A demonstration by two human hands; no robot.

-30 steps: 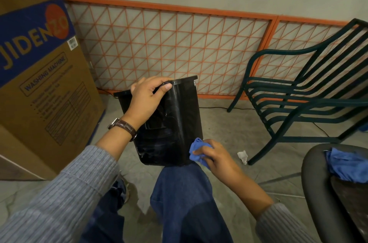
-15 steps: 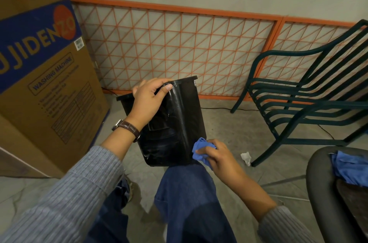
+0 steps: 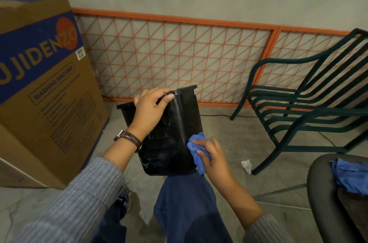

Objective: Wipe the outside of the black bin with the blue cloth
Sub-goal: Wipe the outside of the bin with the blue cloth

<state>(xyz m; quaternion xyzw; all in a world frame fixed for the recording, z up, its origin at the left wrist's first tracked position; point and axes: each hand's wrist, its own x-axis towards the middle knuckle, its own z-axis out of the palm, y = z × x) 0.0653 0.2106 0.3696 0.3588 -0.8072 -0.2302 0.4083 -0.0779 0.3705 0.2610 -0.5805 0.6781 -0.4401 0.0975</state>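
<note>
The black bin (image 3: pixel 175 133) rests with its base on my right knee, tilted slightly, its rim facing up and away. My left hand (image 3: pixel 149 111) grips the rim at the near top edge, a brown watch on its wrist. My right hand (image 3: pixel 211 157) holds the bunched blue cloth (image 3: pixel 196 147) and presses it against the bin's lower right side wall. The bin's far sides are hidden.
A large cardboard washing-machine box (image 3: pixel 43 87) stands at the left. An orange metal grille (image 3: pixel 179 59) leans on the wall behind. A dark green slatted chair (image 3: pixel 308 107) is at the right, a crumpled white paper (image 3: pixel 246 166) by its leg. Another blue cloth (image 3: pixel 350 177) lies on a black seat (image 3: pixel 326 203).
My right hand with the cloth has slid a little upward along the bin's right side. My left hand keeps its grip on the rim.
</note>
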